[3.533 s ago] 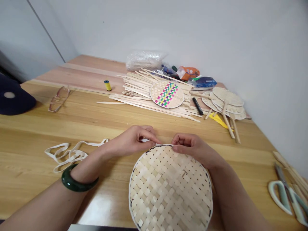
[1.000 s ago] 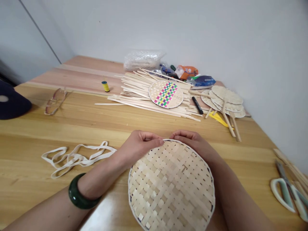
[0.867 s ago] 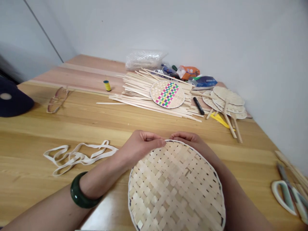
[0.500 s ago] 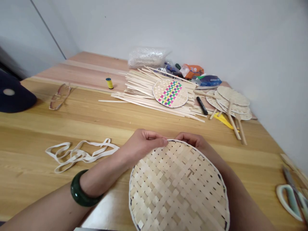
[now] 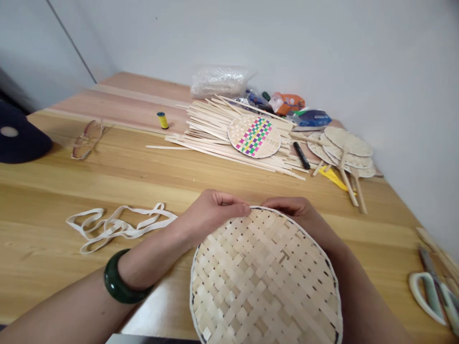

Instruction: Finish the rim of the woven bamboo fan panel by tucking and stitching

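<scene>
A round woven bamboo fan face (image 5: 267, 282) with a white edging faces me, tilted up near the table's front. My left hand (image 5: 215, 215) pinches its top rim, thumb on the near side and fingers behind. Just to the right, my right hand (image 5: 296, 208) is closed at the same rim, its fingertips partly hidden behind the fan face. A dark green bangle (image 5: 122, 282) circles my left wrist. On the table left of that arm lies a loose white fabric tape (image 5: 118, 227).
Bamboo strips (image 5: 208, 126) lie at the back under a colour-patterned woven disc (image 5: 254, 136). Handled fans (image 5: 349, 148), a black marker (image 5: 301, 155) and scissors (image 5: 428, 291) are to the right. A yellow spool (image 5: 162, 121), glasses (image 5: 86, 139) and dark blue cap (image 5: 23, 136) stand left.
The view has shifted very slightly. Both hands stay at the fan face's top rim, with little visible movement.
</scene>
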The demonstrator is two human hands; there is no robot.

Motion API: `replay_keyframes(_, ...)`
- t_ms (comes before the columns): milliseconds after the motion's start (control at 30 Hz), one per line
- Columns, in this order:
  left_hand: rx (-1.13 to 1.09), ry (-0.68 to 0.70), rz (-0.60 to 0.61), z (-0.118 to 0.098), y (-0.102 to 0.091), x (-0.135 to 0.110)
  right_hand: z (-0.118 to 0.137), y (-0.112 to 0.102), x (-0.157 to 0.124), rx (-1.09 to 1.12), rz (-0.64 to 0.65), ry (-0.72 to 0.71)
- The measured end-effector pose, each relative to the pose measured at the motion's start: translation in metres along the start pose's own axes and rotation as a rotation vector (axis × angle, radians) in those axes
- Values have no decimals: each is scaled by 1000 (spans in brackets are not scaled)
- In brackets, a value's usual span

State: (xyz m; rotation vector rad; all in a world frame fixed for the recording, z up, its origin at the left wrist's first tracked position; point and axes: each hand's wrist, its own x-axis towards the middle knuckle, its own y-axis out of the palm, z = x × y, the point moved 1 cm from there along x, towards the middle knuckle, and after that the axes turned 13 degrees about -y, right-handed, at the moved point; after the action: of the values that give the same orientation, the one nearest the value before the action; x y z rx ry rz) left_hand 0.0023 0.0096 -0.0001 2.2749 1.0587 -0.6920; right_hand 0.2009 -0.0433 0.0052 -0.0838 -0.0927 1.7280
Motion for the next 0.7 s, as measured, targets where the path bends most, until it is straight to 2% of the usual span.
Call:
replay_keyframes(300, -37, -70, 49, 1, 2, -2, 8, 3, 0, -160, 28, -115)
replay_keyframes(500, 50, -56, -1, 2, 1, -1, 9, 9, -2, -135, 16, -148)
replay_keyframes(700, 62, -31, -5, 3, 1, 1, 6, 9, -4, -112, 49, -68)
